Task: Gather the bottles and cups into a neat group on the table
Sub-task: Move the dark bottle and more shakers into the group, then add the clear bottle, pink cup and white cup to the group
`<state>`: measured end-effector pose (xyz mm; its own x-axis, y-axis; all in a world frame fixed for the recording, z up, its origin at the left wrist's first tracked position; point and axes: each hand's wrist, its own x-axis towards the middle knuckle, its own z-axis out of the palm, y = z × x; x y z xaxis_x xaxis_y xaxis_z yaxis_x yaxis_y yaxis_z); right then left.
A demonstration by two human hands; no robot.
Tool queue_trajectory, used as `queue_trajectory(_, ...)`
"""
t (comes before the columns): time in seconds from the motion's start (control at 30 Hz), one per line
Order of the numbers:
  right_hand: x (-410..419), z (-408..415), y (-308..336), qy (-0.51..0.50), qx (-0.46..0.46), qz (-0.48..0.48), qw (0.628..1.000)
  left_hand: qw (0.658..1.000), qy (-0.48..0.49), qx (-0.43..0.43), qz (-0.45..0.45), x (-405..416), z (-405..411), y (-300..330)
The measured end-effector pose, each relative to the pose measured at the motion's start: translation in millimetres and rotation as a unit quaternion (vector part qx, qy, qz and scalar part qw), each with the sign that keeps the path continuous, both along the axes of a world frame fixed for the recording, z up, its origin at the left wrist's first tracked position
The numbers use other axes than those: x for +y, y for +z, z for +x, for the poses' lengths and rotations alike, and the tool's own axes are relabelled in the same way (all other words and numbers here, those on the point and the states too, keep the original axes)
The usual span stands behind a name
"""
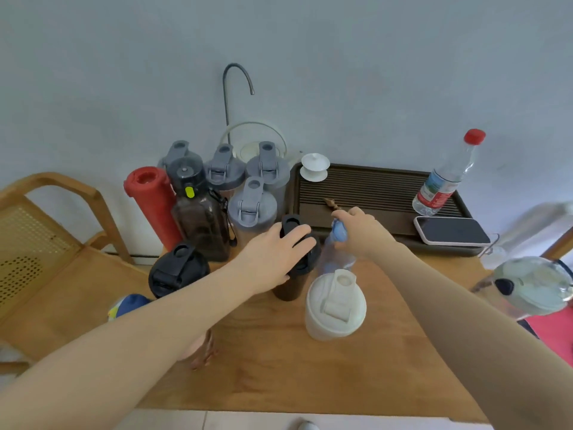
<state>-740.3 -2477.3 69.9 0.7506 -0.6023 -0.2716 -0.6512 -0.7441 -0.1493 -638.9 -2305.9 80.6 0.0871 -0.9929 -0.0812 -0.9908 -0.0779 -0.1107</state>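
Observation:
My left hand (pixel 274 257) grips the lid of a dark shaker cup (pixel 294 287) at the table's middle. Just to its right, my right hand (pixel 356 226) holds the blue cap of a clear bottle (pixel 336 259). A white shaker cup (pixel 336 305) stands in front of both. Behind them, at the back left, stand a red bottle (pixel 152 203), a smoky dark bottle (pixel 201 225) and several grey-lidded shakers (pixel 251 212). A black-lidded cup (pixel 178 270) stands at the left edge. A pale green-lidded bottle (pixel 533 285) is at the far right.
A dark tea tray (pixel 356 193) at the back right carries a red-capped water bottle (pixel 446 175), a phone (pixel 451 231) and a white lidded teacup (pixel 314 167). A kettle with a curved spout (pixel 248 147) stands by the wall. A wooden chair (pixel 46 231) is on the left.

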Motion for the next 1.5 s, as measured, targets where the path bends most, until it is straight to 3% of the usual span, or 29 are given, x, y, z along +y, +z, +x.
queue_trajectory(0.13, -8, -9, -2, 0.011, 0.005, -0.016, 1.0, 0.999, 0.032, -0.001, -0.014, -21, 4, -1)
queue_trajectory(0.47, -7, -9, -9, -0.021, -0.105, 0.018, 0.994, 0.997, 0.061, -0.015, -0.036, -43, 14, -10)
queue_trajectory(0.67, 7, -13, -2, -0.018, -0.101, 0.003, 0.995, 0.995, 0.085, 0.0, -0.045, -38, 13, -12)
queue_trajectory(0.77, 17, -33, 8, -0.037, -0.154, -0.022, 0.987, 0.988, 0.111, 0.012, -0.106, -27, 2, 1)
queue_trajectory(0.83, 27, -55, 14, -0.049, -0.227, -0.042, 0.972, 0.981, 0.053, 0.017, -0.184, -22, -6, 7)
queue_trajectory(0.93, 39, -99, 17, -0.084, -0.319, -0.161, 0.93, 0.961, -0.032, 0.139, -0.236, -27, -25, 8)
queue_trajectory(1.07, 39, -161, 23, -0.246, -0.347, -0.243, 0.872, 0.92, -0.113, 0.283, -0.246, -41, -61, 12)
queue_trajectory(1.2, 14, -212, 25, -0.423, -0.356, -0.14, 0.822, 0.905, -0.149, 0.331, -0.222, -54, -102, 16)
queue_trajectory(1.3, -12, -233, 19, -0.439, -0.431, -0.008, 0.788, 0.909, -0.131, 0.35, -0.183, -66, -127, 11)
queue_trajectory(1.5, -46, -249, 5, -0.321, -0.357, 0.012, 0.877, 0.897, -0.008, 0.43, -0.099, -96, -178, 3)
